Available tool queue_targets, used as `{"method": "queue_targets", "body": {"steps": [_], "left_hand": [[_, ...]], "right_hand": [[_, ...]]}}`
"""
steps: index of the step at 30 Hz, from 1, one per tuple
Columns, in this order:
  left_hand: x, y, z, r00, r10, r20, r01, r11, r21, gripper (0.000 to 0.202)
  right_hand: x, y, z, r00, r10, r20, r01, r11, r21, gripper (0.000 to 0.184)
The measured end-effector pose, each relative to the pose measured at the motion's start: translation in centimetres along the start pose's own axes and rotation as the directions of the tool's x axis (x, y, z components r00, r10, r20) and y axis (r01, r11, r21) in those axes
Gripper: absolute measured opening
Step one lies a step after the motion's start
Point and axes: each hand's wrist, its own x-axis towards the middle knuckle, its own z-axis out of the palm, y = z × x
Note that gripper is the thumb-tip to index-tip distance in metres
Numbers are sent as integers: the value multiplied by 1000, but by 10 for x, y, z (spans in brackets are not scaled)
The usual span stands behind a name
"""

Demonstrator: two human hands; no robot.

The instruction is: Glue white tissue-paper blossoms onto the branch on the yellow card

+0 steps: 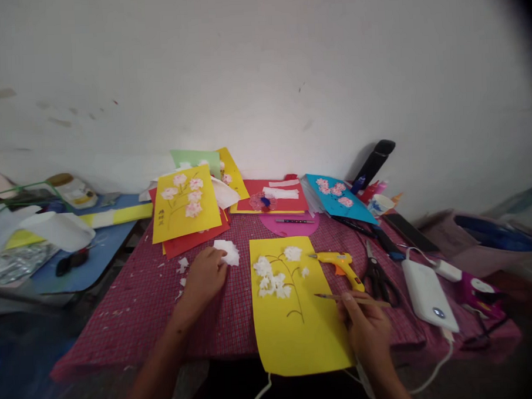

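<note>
**A:** Head view first. Where are the two hands?

**B:** Both are over the red checked cloth (138,299). The left hand (205,278) lies palm down to the left of the yellow sheet (293,333), with its fingertips on a white tissue wad (228,252). The fingers curl over the near edge of the wad, but I cannot tell whether they pinch it or only rest on it.

**A:** And the right?

**B:** The right hand (366,327) is closed around a thin stick (341,297). The stick lies almost level, and its tip points left over the sheet's right edge.

**A:** What is on that sheet?

**B:** It has a thin drawn branch and a cluster of white tissue blossoms (272,280) glued along it. The sheet lies between the hands, and its near edge hangs over the front of the table.

**A:** Any tools close by?

**B:** A yellow glue gun (341,264) sits just beside the sheet's upper right corner, nozzle towards the sheet. To the right of it are black scissors (377,277), then a white power bank (429,295) with a cable.

**A:** What about farther back?

**B:** Near the wall there is a yellow card with pink flowers (184,203), tilted and resting on red paper. A red card (288,201) and a blue card (336,199) lie to the right of it. In front of the red card, a black pen (293,221) lies on a pink disc. Small white scraps dot the cloth near the left hand.
</note>
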Motion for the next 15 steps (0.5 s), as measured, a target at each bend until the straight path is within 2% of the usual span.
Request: {"method": "queue_targets", "body": {"steps": [3,7,12,15], "left_hand": [[-2,-14,4,999,-40,-11,41,998,50,23],[-7,-17,13,999,-46,-29,49,993,107,27],[-6,-22,16,999,-31,7,31,997,73,22],[-6,-22,14,1000,-24,-16,25,999,48,25]], "right_hand": [[0,-1,-1,1000,-7,16,8,999,-33,34],[-2,-7,-1,1000,-17,19,18,997,-73,34],[-2,-3,-2,1000,-25,7,26,998,-65,34],[-1,1,-3,1000,-22,-2,22,998,-55,34]]}}
